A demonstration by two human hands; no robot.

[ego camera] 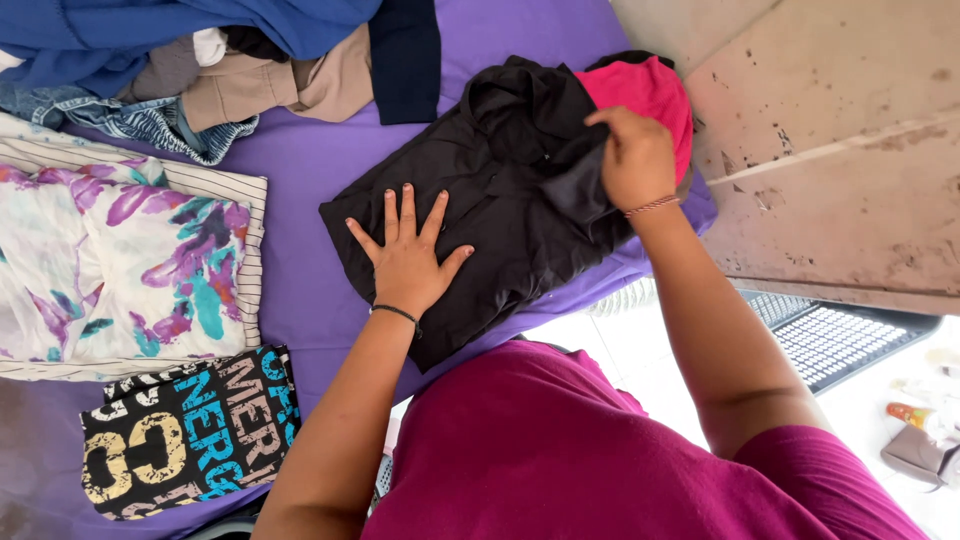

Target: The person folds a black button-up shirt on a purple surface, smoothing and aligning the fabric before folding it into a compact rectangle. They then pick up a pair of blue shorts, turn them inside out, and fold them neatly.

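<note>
Now left hand (408, 262) lies flat, grip open, on black shirt (490, 190); right hand (634, 158) grip pinches its fold.

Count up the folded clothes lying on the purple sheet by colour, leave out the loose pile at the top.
Black garment under the left hand, gripped by the right hand: 1
Pink-red garment: 1
Floral white garment: 1
Striped white garment: 1
Black printed shirt: 1
Total: 5

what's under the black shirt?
The black shirt lies on a purple sheet, its far end over a red garment. Anything else beneath is covered.
</note>
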